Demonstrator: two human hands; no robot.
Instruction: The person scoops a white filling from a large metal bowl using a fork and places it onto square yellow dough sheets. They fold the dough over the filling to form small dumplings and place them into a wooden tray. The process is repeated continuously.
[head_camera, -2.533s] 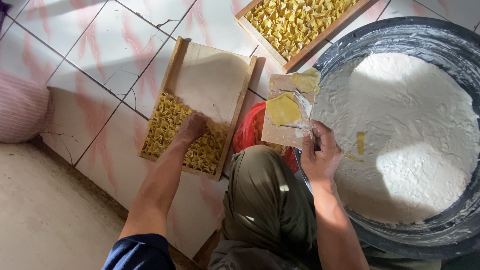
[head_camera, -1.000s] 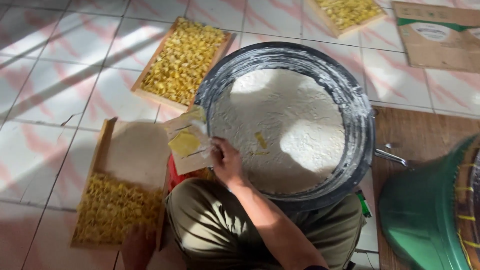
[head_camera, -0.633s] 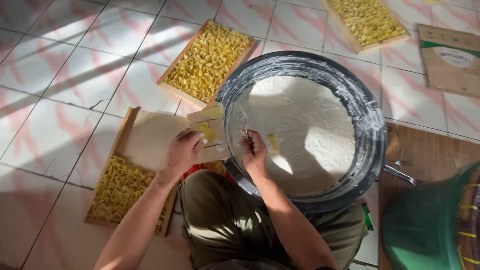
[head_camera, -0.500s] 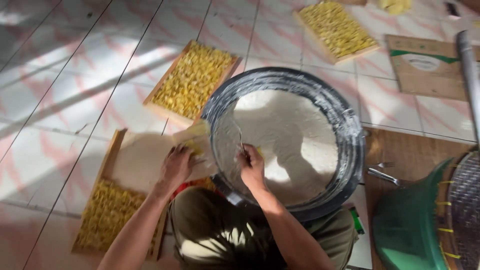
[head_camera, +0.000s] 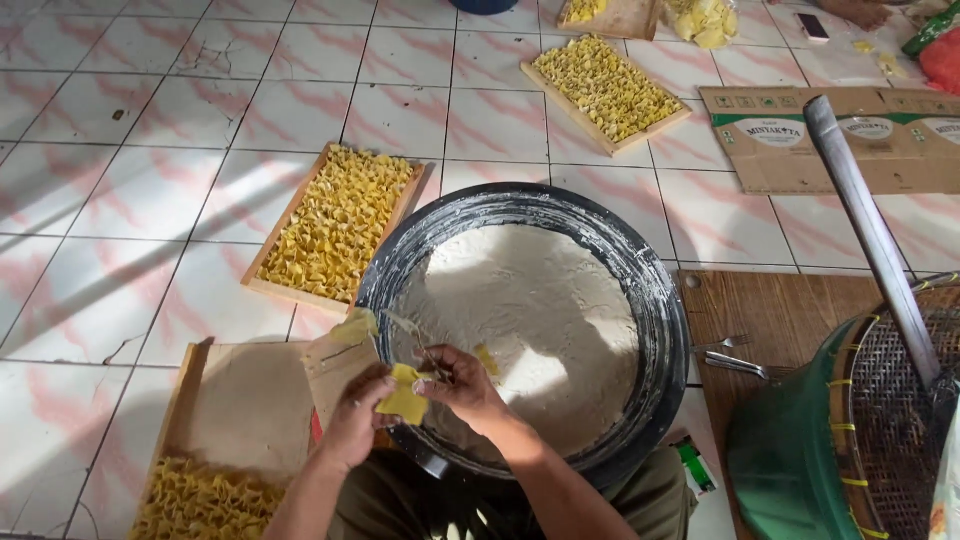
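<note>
both hands meet over the near rim of the big dark basin (head_camera: 668, 330), which is filled with white flour (head_camera: 530, 320). between them is a small yellow dough square (head_camera: 405, 398), held just above the rim at the person's lap. the left hand (head_camera: 358, 418) cups it from below and behind, fingers closed on its lower edge; the right hand (head_camera: 462, 385) pinches in from the side, its grip closed on a thin utensil (head_camera: 412, 338) whose tip points up toward the flour. so both grips are clamped, left on the dough, right on the tool, with fingertips also touching the sheet.

the dough square looks thin, light and limp: it folds over the fingers rather than standing stiff. it would likely tear or stretch if pulled, and stick if pressed hard, though the flour dusting should keep it dry. it is best taken by the edges or corners with a gentle pinch, supported from beneath.

a small board with more yellow sheets (head_camera: 340, 350) sits just beside the left hand. a wooden tray of folded pieces (head_camera: 338, 225) lies on the tiled floor beyond, and another tray (head_camera: 235, 420), part filled, is near the left knee.

hard to make out: what the utensil is, whether any filling lies on the dough, and the right fingertips, which the dough and shadow hide. the near tray is cut off by the frame's bottom.
</note>
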